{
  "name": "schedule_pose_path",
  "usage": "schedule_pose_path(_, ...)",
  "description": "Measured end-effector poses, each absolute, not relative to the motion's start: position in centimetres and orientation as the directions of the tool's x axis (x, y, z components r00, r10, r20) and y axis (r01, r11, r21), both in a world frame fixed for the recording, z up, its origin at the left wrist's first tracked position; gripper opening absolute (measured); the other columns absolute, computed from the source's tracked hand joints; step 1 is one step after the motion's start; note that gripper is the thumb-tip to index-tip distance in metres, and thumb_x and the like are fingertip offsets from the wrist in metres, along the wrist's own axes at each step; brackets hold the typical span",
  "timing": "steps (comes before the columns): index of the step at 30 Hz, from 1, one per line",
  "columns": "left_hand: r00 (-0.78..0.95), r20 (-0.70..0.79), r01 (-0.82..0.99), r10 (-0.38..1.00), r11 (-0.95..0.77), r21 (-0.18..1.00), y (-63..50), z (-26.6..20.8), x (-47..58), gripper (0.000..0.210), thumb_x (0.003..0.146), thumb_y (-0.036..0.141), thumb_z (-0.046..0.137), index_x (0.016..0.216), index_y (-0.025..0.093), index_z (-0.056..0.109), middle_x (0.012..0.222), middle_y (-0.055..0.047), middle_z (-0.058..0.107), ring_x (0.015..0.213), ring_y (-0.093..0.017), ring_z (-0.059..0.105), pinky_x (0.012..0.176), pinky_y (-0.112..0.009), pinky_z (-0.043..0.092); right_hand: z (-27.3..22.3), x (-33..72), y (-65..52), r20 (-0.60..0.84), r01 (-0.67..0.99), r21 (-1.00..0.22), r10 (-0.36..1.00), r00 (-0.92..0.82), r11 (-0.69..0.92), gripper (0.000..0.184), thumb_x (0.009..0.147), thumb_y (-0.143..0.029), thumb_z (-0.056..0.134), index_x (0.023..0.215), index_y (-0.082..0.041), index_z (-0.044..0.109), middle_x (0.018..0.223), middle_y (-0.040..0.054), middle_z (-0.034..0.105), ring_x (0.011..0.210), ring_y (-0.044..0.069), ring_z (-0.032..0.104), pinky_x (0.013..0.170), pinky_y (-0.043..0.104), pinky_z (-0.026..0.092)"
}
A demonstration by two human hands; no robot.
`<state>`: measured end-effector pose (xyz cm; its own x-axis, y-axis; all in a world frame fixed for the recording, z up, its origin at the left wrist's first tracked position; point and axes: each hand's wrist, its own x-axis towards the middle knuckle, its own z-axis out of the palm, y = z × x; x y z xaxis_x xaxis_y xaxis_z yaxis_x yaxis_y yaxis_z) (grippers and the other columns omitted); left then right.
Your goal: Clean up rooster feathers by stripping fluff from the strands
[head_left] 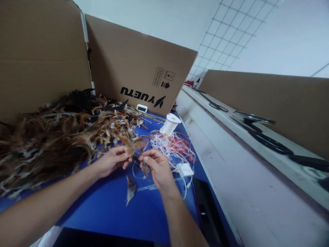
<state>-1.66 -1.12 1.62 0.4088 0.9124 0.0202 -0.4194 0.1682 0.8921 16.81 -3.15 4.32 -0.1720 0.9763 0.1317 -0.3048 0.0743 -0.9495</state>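
Observation:
My left hand pinches a small bunch of brown feathers, whose tips fan out above the fingers. Close beside it, my right hand is closed with thumb and forefinger on a darker feather that points down. Both hands are just above the blue tabletop. Below them lies a loose grey-brown feather with a white fluffy end. A thin clear strand loops between the hands; whether either hand holds it I cannot tell.
A large feather pile covers the left. Behind stand a cardboard box and a small white digital display. To the right are a white spool, tangled white and red strings, a white adapter and a black device.

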Motion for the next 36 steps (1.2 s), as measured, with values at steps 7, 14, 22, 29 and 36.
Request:
schedule_pose_path(7, 0.439, 0.03, -0.422, 0.898, 0.176, 0.889, -1.1, 1.3, -1.7, 0.021, 0.073, 0.029, 0.074, 0.073, 0.012, 0.062, 0.066, -0.001, 0.062, 0.049, -0.007, 0.053, 0.05, -0.02, 0.042, 4.5, 16.6, -3.3, 0.109, -0.291, -0.956, 0.969, -0.221, 0.041, 0.013, 0.069, -0.021, 0.067, 0.081, -0.018, 0.07, 0.075, 0.0037, 0.074, 0.062, 0.014, 0.066, 0.059, 0.027, 0.053)
schedule_pose_path(14, 0.432, 0.026, -0.416, 0.901, 0.174, 0.893, -1.1, 1.3, -1.7, 0.023, 0.072, 0.031, 0.075, 0.073, 0.012, 0.062, 0.067, -0.001, 0.063, 0.049, -0.007, 0.053, 0.049, -0.02, 0.042, 4.2, 16.3, -3.0, 0.138, -0.223, -0.969, 0.98, -0.146, 0.104, 0.015, 0.068, -0.028, 0.075, 0.078, -0.018, 0.069, 0.067, 0.0016, 0.069, 0.057, 0.013, 0.062, 0.051, 0.023, 0.05)
schedule_pose_path(22, 0.329, 0.093, -0.332, 0.94, 0.023, 0.943, -1.1, 1.1, -1.6, 0.021, 0.077, 0.031, 0.07, 0.071, 0.013, 0.062, 0.066, 0.0, 0.061, 0.049, -0.007, 0.051, 0.049, -0.021, 0.041, 3.7, 16.6, -2.8, 0.311, -0.177, -0.937, 0.95, -0.034, 0.301, 0.008, 0.072, -0.026, 0.071, 0.075, -0.019, 0.069, 0.069, -0.0021, 0.059, 0.053, 0.008, 0.051, 0.05, 0.022, 0.046)
schedule_pose_path(29, 0.23, 0.188, -0.186, 0.955, -0.147, 0.972, -1.0, 1.2, -1.5, 0.028, 0.078, 0.038, 0.067, 0.067, 0.012, 0.061, 0.06, 0.001, 0.058, 0.047, -0.007, 0.048, 0.048, -0.02, 0.04, 4.0, 16.0, -3.5, 0.192, -0.199, -0.962, 0.981, -0.006, 0.187, 0.014, 0.074, -0.028, 0.068, 0.077, -0.014, 0.065, 0.063, 0.0012, 0.066, 0.052, 0.011, 0.062, 0.046, 0.021, 0.05)
schedule_pose_path(36, 0.175, 0.3, -0.047, 0.938, -0.296, 0.954, -1.1, 1.0, -1.5, 0.026, 0.08, 0.036, 0.064, 0.07, 0.013, 0.063, 0.063, 0.001, 0.059, 0.048, -0.008, 0.05, 0.047, -0.02, 0.042, 3.4, 14.8, -3.5, 0.141, -0.252, -0.959, 0.989, -0.033, 0.128, 0.021, 0.072, -0.033, 0.069, 0.078, -0.015, 0.061, 0.063, 0.0028, 0.068, 0.05, 0.014, 0.064, 0.04, 0.021, 0.048)
